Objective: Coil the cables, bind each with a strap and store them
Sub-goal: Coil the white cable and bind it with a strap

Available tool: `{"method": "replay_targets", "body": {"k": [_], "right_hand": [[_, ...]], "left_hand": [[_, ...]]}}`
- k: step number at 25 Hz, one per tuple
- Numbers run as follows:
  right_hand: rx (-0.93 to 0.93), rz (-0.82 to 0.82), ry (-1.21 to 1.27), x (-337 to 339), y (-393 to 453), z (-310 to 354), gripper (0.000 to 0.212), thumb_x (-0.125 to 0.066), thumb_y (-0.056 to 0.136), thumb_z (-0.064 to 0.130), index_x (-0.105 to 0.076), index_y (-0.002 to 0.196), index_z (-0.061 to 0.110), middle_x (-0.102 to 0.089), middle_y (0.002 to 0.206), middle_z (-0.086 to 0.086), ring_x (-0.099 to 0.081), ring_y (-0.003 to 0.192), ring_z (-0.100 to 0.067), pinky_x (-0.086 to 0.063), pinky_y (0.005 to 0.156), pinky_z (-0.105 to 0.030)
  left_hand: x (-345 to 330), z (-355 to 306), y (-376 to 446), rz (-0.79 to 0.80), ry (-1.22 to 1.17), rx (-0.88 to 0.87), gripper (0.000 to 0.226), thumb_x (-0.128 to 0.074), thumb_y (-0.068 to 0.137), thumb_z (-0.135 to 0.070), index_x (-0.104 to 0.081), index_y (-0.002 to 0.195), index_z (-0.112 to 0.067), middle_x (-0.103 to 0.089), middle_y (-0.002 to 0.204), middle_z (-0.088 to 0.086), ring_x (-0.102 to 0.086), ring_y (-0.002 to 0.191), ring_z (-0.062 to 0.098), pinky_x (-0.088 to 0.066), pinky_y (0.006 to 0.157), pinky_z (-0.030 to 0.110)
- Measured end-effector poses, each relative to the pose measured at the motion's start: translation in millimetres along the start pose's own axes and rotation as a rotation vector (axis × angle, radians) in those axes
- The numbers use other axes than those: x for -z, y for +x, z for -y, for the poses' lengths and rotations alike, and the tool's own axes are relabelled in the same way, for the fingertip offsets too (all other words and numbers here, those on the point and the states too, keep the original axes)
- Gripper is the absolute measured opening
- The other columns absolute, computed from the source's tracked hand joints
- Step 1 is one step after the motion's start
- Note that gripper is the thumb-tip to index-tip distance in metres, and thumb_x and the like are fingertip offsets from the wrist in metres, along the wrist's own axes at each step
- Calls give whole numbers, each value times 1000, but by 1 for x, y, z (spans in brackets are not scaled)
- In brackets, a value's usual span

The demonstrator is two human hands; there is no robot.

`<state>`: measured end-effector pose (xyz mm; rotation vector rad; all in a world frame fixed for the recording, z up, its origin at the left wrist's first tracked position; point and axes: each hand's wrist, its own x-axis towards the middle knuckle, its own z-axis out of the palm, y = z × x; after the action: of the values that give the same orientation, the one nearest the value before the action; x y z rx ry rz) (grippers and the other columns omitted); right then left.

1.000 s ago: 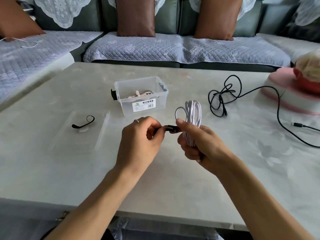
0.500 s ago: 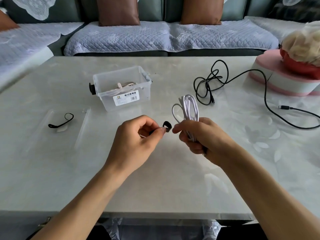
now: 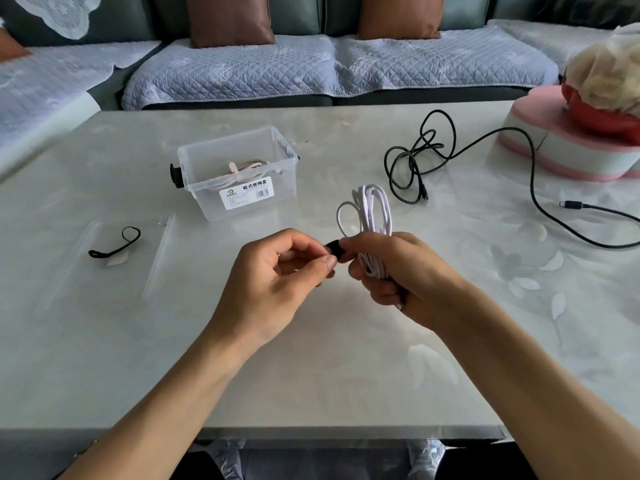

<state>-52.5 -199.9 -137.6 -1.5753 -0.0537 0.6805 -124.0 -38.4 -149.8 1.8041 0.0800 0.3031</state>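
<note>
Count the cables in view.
3: a white coil gripped by the right hand, a black cable loose on the table, and a pale one in the box; others may be hidden.

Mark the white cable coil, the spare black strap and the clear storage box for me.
white cable coil (image 3: 375, 209): head view, on the loops above the right hand.
spare black strap (image 3: 131, 234): head view, on its loop end.
clear storage box (image 3: 277, 188): head view, on its front wall.

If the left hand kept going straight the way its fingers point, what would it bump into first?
Most likely the right hand, which grips the coiled white cable. The left hand points rightward, pinching a black strap that already reaches the right hand's fingertips. Depth looks about level, though one view can't confirm.
</note>
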Motion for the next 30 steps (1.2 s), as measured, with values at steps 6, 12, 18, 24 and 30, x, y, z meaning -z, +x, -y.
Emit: {"method": "replay_targets", "body": {"k": [6,12,18,24,30], "right_hand": [[-5,43,14,2,-2,2,18,-66,86,19,-59,77,6,-53,63,-5,-27,42,-12,-19,39,-23],[32,50,-24,7,-2,7,15,-62,85,9,-56,73,4,-56,63,-5,-26,44,-13,-21,39,-22],[78,47,-217,5,-2,5,19,-64,83,10,-56,68,2,-55,54,0,-31,43,-13,-23,42,-24],[102,64,-244,-4,1,4,22,-70,84,22,-63,68,8,-58,55,2,-33,46,-15,-23,43,-26],[252,142,-431,-6,-7,9,27,-75,83,29,-63,69,9,-59,53,4,-40,47,-14,-32,46,-24]], "left_hand": [[3,0,-3,16,136,-81,8,-78,82,-11,-73,79,-18,-75,79,-6,-71,75,15,-55,71,27],[12,-1,3,-102,61,-4,9,-71,86,-6,-67,78,-10,-75,75,-1,-65,63,11,-54,65,22],[20,2,3,100,163,167,19,-71,85,-9,-69,97,-23,-74,75,1,-64,64,14,-52,70,30],[8,4,7,-7,161,203,12,-70,89,-20,-77,79,-17,-70,64,-2,-58,55,8,-48,55,19],[19,8,17,-36,150,480,19,-65,91,-18,-77,77,-14,-57,47,-6,-46,42,13,-47,49,26]]}}
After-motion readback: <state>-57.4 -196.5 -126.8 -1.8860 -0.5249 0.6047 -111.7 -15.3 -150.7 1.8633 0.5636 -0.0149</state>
